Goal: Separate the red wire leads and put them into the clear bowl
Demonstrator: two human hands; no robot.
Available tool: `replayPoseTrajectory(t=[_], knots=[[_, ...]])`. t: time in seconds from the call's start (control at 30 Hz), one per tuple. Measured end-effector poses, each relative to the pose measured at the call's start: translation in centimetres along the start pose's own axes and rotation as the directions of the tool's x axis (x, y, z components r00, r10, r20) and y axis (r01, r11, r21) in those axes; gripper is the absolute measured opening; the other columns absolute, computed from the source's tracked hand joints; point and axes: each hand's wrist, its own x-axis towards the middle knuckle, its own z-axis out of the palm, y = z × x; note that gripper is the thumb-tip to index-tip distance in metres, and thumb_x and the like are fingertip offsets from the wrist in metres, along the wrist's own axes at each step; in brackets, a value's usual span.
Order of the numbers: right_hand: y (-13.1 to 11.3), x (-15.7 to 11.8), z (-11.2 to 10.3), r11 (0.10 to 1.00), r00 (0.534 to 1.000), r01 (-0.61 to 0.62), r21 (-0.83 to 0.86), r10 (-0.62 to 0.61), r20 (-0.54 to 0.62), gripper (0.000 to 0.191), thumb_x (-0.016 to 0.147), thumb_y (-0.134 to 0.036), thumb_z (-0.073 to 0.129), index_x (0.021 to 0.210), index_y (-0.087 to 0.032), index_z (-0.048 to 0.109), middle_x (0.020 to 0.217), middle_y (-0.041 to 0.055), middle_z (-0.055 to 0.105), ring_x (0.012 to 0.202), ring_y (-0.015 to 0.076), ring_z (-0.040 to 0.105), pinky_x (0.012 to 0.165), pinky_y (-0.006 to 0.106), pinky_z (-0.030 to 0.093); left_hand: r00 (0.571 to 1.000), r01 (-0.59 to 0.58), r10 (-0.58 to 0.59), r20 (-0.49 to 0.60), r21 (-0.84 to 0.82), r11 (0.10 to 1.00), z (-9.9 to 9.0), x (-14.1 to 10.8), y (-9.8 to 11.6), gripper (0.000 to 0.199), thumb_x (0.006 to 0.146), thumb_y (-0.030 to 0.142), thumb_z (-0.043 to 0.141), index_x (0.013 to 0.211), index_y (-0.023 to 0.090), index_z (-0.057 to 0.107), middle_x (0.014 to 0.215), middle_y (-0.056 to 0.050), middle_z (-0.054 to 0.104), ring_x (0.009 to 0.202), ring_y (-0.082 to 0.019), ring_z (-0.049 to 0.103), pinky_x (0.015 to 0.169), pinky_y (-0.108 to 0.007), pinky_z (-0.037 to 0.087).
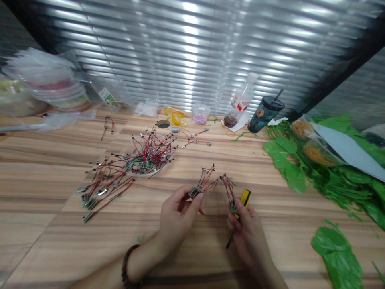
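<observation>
My left hand [180, 210] pinches a small green circuit board [196, 192] between thumb and fingers. Red and black wires with small parts on their ends rise from it. In my right hand [245, 224] are a second wired circuit board [233, 206] and a tool with a yellow-and-black handle [246, 197]. A thin dark shaft pokes out below that hand; the tool's exact kind is unclear. The wires of both boards meet or cross between my hands. To the left, a clear shallow dish [144, 175] holds a tangled heap of wired circuit boards [150, 154].
More wired boards [102, 192] lie beside the dish. Behind stand a pink-filled tub [200, 115], a bottle [240, 102] and a dark tumbler [266, 114]. Green plastic sheets [337, 176] spread at right. Stacked plastic containers [57, 90] stand at the far left.
</observation>
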Motion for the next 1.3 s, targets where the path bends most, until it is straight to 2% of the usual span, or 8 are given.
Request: replayPoseTrajectory(t=[0.23,0.4,0.53,0.7,0.77,0.9,1.0,1.3], knots=[[-0.5,-0.1,-0.1,1.0,1.0,0.01,-0.022,-0.01,-0.02,0.038,0.057,-0.038,0.084,0.07,-0.015,0.056,0.056,-0.0077,0.041,0.042,0.0018,0.025,0.038,0.015,0.023,0.994,0.089,-0.087,-0.065,0.022,0.996,-0.7,1.2,-0.4,0.031,0.074,0.04,0.059,0.083,0.01,0.053,0.06,0.005,0.051,0.044,-0.002,0.05,0.043,-0.013,0.045],[-0.9,0.1,-0.1,0.998,0.995,0.054,-0.027,-0.056,-0.08,0.033,0.058,-0.036,0.081,0.07,-0.015,0.059,0.058,-0.0054,0.046,0.042,0.0027,0.026,0.037,0.016,0.022,0.99,0.134,-0.141,-0.005,0.338,0.932,-1.3,2.7,-1.2,0.035,0.078,0.045,0.054,0.08,0.01,0.057,0.065,0.001,0.055,0.055,-0.003,0.049,0.05,-0.012,0.038],[-0.6,0.0,-0.2,0.996,0.995,0.062,-0.056,-0.067,-0.075,0.035,0.054,-0.035,0.083,0.072,-0.015,0.062,0.059,-0.0051,0.047,0.043,0.0025,0.027,0.038,0.016,0.021,0.981,-0.022,-0.134,0.144,0.757,0.653,-1.9,2.7,-1.0,0.045,0.084,0.051,0.042,0.074,0.012,0.06,0.067,-0.004,0.06,0.059,-0.007,0.05,0.054,-0.015,0.028],[0.0,-0.3,-0.8,0.935,0.985,0.168,-0.311,-0.17,0.022,0.033,0.06,-0.039,0.08,0.075,-0.016,0.063,0.056,-0.0052,0.046,0.045,0.0056,0.031,0.041,0.019,0.025,0.993,-0.044,-0.094,0.07,0.967,0.253,-2.2,2.1,0.2,0.051,0.084,0.057,0.036,0.082,0.013,0.064,0.072,-0.01,0.064,0.06,-0.013,0.056,0.054,-0.017,0.025],[0.1,-0.5,-0.9,0.854,0.97,0.238,-0.462,-0.233,0.07,0.031,0.06,-0.039,0.079,0.071,-0.015,0.062,0.056,-0.0039,0.047,0.049,0.008,0.037,0.045,0.021,0.031,0.99,-0.13,-0.004,0.139,0.941,0.313,-2.1,1.7,0.6,0.047,0.085,0.051,0.038,0.078,0.013,0.064,0.071,-0.01,0.064,0.061,-0.014,0.057,0.054,-0.018,0.031],[-0.3,-0.9,-0.5,0.679,0.944,0.326,-0.657,-0.277,0.181,0.032,0.059,-0.04,0.078,0.062,-0.016,0.058,0.051,-0.0037,0.045,0.048,0.0101,0.04,0.046,0.022,0.034,0.891,-0.37,0.128,0.436,0.532,0.762,-1.3,0.7,1.2,0.03,0.085,0.033,0.045,0.084,0.013,0.067,0.082,-0.007,0.068,0.073,-0.008,0.062,0.064,-0.014,0.046],[-0.5,-1.2,-0.2,0.584,0.929,0.354,-0.731,-0.311,0.202,0.035,0.057,-0.044,0.079,0.061,-0.017,0.057,0.049,-0.0043,0.043,0.046,0.0095,0.038,0.043,0.021,0.031,0.867,-0.138,0.001,0.498,0.237,0.962,-0.5,0.0,1.3,0.031,0.086,0.03,0.045,0.101,0.018,0.069,0.099,-0.004,0.069,0.089,-0.007,0.065,0.08,-0.013,0.051],[-0.2,-0.7,-1.1,0.284,0.873,0.473,-0.834,-0.275,0.402,0.027,0.059,-0.034,0.079,0.07,-0.018,0.06,0.063,0.0002,0.058,0.057,0.0149,0.05,0.052,0.024,0.037,0.713,0.574,-0.421,0.561,-0.121,0.81,1.2,-0.6,-1.6,0.044,0.066,0.037,0.072,0.099,0.01,0.067,0.094,-0.008,0.07,0.08,-0.009,0.065,0.076,-0.017,0.052]])
